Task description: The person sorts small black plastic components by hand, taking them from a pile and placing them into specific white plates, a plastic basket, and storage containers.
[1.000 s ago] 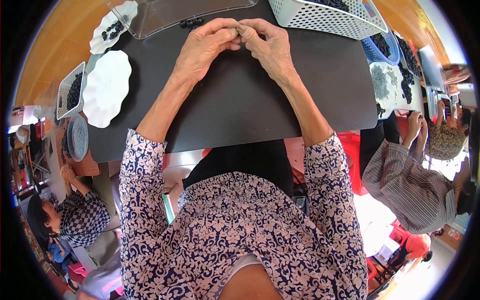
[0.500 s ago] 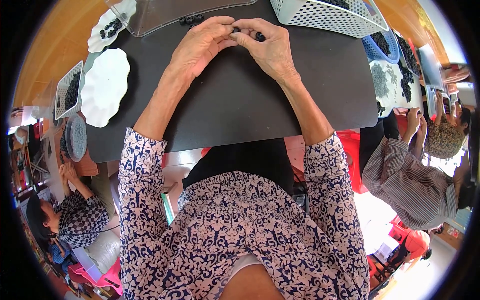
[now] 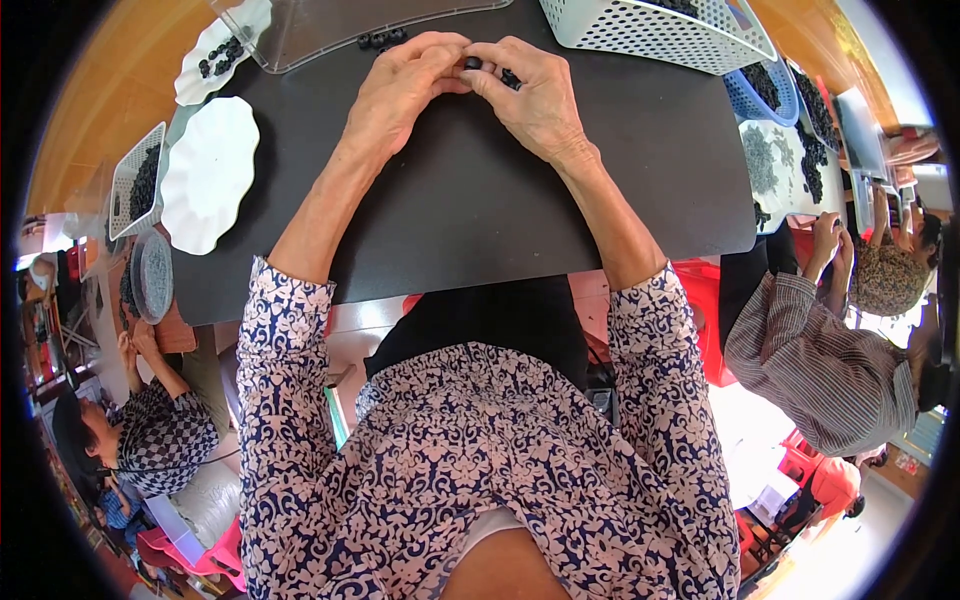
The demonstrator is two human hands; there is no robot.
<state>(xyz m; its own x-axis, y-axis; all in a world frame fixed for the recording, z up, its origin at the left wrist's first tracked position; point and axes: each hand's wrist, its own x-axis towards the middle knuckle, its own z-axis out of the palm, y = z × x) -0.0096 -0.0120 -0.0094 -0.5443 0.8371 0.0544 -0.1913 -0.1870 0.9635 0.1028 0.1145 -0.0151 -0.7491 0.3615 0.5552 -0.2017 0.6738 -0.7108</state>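
My two hands meet over the far part of the dark table. My left hand [image 3: 398, 92] is closed, its fingertips pinching a small round black part [image 3: 473, 63] from the left. On the other side the thumb and fingertips of my right hand [image 3: 543, 105] press on the same part. A second small black part [image 3: 511, 78] sits in the curled fingers of my right hand. Just beyond my left hand lie several black round parts [image 3: 382, 40], next to a clear plastic tray [image 3: 375, 22].
A white perforated basket [image 3: 650, 48] stands far right, a blue basket [image 3: 745, 98] of black parts beside it. On the left are a white scalloped plate [image 3: 210, 175], another plate [image 3: 195, 85] holding black parts, and a white basket [image 3: 125, 190]. People sit at both sides.
My right hand has shifted slightly left, and its fingers have turned a little around the black parts. The pinched part shows more fully between the fingertips.
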